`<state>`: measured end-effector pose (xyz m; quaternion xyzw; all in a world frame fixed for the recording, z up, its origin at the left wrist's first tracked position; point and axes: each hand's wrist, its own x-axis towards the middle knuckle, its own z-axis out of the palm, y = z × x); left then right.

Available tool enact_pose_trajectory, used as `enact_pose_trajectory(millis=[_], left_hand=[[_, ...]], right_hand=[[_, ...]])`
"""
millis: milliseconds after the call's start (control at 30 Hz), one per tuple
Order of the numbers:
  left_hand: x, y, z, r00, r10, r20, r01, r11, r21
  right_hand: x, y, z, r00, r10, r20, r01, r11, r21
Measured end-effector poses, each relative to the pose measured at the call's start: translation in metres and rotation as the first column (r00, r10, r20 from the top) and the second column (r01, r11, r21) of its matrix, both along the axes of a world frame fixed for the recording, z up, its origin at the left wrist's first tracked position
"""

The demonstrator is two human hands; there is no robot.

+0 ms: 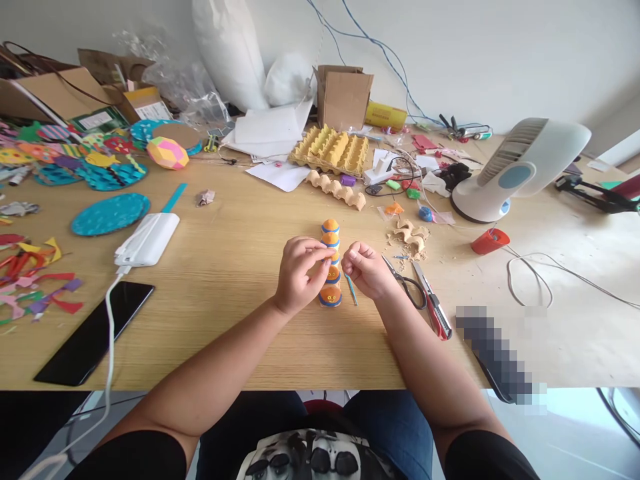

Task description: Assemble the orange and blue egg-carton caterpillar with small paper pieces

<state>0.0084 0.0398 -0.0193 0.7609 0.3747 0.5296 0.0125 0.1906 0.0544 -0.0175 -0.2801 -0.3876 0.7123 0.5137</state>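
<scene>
An orange caterpillar-like row of egg-carton bumps (331,295) with blue edges lies on the table, with small eyes on its nearest bump. Over its left side is my left hand (303,275), thumb and fingers curved toward each other in a loose pinch; whatever it may hold is too small to name. My right hand (366,269) is just right of the row, thumb and index finger pressed together, and anything between them cannot be made out. A thin blue strip (352,291) lies beside the row, below my right hand.
Black scissors (411,288) and a red cutter (436,310) lie right of my right hand. A white fan (520,170), red roll (490,241), power bank (149,239), dark phone (95,333) and yellow egg tray (331,152) surround the work area.
</scene>
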Motion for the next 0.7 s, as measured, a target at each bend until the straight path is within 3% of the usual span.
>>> enact_pose_trajectory(millis=[333, 500, 700], left_hand=[[0.001, -0.002, 0.002, 1.0, -0.018, -0.008, 0.018, 1.0, -0.01], [0.001, -0.001, 0.002, 0.998, -0.07, 0.001, 0.07, 0.998, 0.001], [0.002, 0.004, -0.003, 0.995, -0.094, -0.016, 0.094, 0.996, -0.003]], right_hand=[[-0.001, -0.002, 0.002, 0.977, -0.003, 0.215, -0.006, 0.999, 0.041], [-0.003, -0.008, 0.01, 0.889, -0.019, 0.458, -0.072, 0.981, 0.18], [-0.002, -0.011, 0.017, 0.787, -0.033, 0.616, -0.126, 0.969, 0.213]])
